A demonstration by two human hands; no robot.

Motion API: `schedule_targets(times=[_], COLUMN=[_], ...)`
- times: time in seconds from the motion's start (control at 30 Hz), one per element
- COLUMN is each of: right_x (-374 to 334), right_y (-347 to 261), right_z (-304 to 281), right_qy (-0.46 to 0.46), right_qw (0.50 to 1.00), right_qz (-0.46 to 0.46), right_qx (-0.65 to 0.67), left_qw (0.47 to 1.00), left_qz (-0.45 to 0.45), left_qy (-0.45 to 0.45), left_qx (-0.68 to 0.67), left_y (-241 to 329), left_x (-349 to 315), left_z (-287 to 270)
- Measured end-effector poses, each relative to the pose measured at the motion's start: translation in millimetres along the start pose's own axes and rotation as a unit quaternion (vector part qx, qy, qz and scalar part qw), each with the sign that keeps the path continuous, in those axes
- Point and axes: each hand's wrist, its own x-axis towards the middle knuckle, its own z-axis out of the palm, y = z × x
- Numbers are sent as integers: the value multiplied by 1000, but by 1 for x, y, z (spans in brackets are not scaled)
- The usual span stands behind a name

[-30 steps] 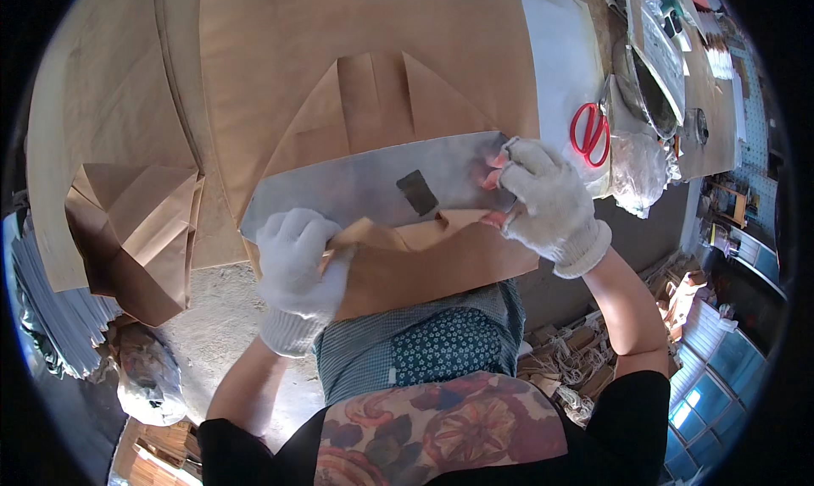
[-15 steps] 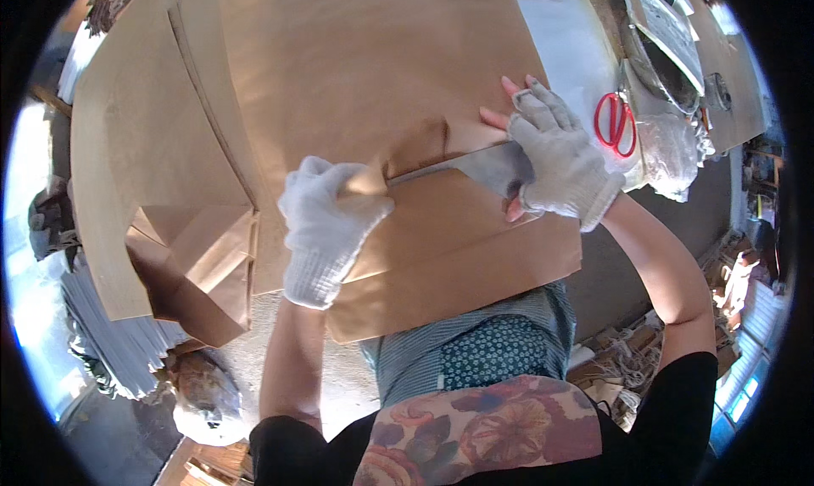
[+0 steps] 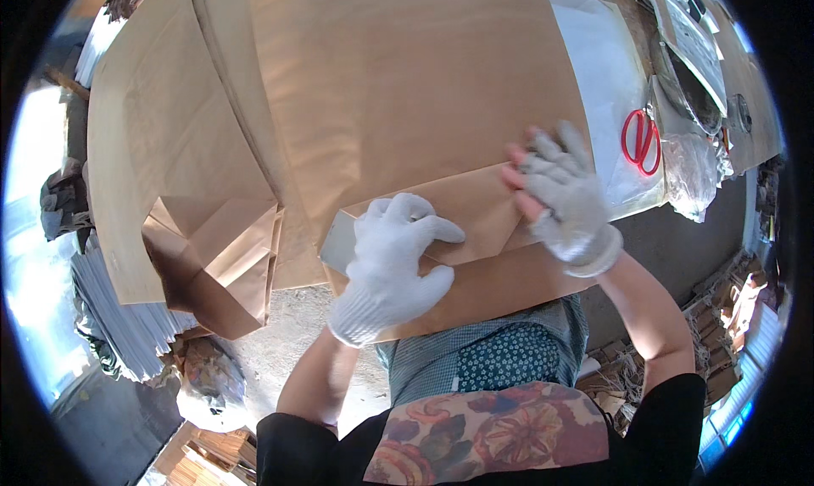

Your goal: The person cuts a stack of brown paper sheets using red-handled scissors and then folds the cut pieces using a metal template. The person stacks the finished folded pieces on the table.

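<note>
A large sheet of brown kraft paper [image 3: 424, 79] lies before me, its near edge folded into a band [image 3: 475, 202]. My left hand [image 3: 394, 257], in a white knitted glove, lies on the left part of this band with thumb and fingers spread. Beside it, at the fold's left end, shows a flat grey piece [image 3: 338, 238]; how far it runs under the paper is hidden. My right hand [image 3: 564, 194], in a greyish glove with bare fingertips, is over the band's right end, fingers stretched and smeared by motion. Whether it touches the paper I cannot tell.
A folded brown paper piece [image 3: 222, 261] lies at the table's left edge. Red-handled scissors [image 3: 641, 143] rest on white sheeting [image 3: 598, 71] at the right, next to clear plastic [image 3: 691, 172]. A stack of pale sheets [image 3: 127, 304] stands below left, near a filled plastic bag [image 3: 212, 388].
My left hand has moved right onto the folded band, its fingers spreading from a closed grip. My right hand has shifted slightly right and down. The paper's near part now lies folded over flatter.
</note>
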Motion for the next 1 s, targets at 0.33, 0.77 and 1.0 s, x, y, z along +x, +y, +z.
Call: schedule_targets(times=[0.33,0.77,1.0], right_x=[52,14,-20], right_y=[-58,22,1], right_z=[28,-6,-45], right_qy=[67,40,-70], right_qw=[996,998,990], right_qz=[35,-48,117], right_qx=[55,-26,39], left_qw=[929,952,540], left_qz=[27,-53,-273], left_qy=[258,278,362], left_qx=[264,115,-709], left_y=[-21,-65,-49], left_x=[13,-59,-123], left_z=[41,-5,18])
